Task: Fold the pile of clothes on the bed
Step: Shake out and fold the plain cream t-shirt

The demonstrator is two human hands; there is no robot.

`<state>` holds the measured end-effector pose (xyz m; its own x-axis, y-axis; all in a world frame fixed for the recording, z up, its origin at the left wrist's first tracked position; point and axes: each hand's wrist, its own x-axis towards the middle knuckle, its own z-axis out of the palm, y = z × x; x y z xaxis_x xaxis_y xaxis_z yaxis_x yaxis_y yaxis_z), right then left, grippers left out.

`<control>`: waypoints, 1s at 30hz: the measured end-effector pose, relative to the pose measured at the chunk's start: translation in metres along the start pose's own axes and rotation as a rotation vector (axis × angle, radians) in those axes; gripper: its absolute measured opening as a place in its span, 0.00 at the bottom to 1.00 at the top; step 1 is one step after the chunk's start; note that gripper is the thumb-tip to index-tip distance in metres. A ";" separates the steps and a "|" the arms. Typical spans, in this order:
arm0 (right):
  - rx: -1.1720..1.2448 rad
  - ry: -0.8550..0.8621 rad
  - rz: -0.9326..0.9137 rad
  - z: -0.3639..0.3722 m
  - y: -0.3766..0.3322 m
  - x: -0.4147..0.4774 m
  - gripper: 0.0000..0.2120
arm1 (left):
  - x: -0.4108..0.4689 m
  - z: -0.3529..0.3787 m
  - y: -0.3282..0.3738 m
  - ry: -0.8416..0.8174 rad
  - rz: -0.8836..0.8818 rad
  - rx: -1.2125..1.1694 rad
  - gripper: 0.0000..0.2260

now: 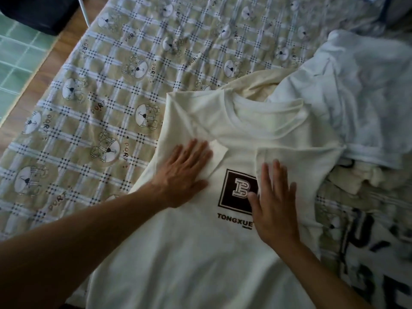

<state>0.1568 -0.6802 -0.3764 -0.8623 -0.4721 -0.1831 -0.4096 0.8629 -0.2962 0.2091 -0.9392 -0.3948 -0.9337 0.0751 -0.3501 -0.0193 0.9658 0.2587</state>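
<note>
A cream T-shirt (189,253) lies face up on the bed, with a dark square logo (237,191) on its chest. Both its sleeves are folded inward over the front. My left hand (182,172) presses flat on the left folded sleeve, fingers straight. My right hand (275,204) lies flat on the right folded sleeve, its thumb over the logo's edge. A pile of clothes (356,90) sits to the right, with a pale blue-white garment on top and cream fabric (258,85) under it.
The bed carries a plaid sheet (111,97) printed with bears. Its left edge meets a wooden floor strip (62,47) and green tiles (15,59). A dark object (38,12) stands at the top left. A black-and-white patterned cloth (367,253) lies at the lower right.
</note>
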 end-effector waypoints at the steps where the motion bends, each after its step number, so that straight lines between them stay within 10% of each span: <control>1: -0.050 -0.081 0.012 0.004 0.011 0.001 0.33 | 0.001 0.004 -0.002 0.011 0.010 0.016 0.34; 4: -0.026 -0.151 -0.007 -0.002 0.025 0.012 0.37 | 0.011 -0.004 -0.005 0.046 0.031 -0.059 0.33; 10: -0.008 0.252 -0.010 -0.087 0.048 0.066 0.40 | 0.080 -0.068 -0.037 0.186 -0.097 0.060 0.43; 15: -0.038 -0.055 0.149 -0.110 0.082 0.110 0.60 | 0.128 -0.101 -0.047 -0.008 -0.265 -0.026 0.62; 23: -0.199 -0.065 0.064 -0.118 0.086 0.136 0.57 | 0.114 -0.112 -0.037 -0.099 -0.125 0.086 0.24; 30: -0.078 -0.143 0.078 -0.117 0.088 0.124 0.24 | 0.084 -0.135 -0.032 0.010 0.020 0.041 0.09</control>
<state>-0.0207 -0.6417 -0.3159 -0.8437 -0.4191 -0.3355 -0.3697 0.9067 -0.2030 0.0826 -0.9972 -0.3111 -0.9373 0.0924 -0.3361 0.0141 0.9735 0.2282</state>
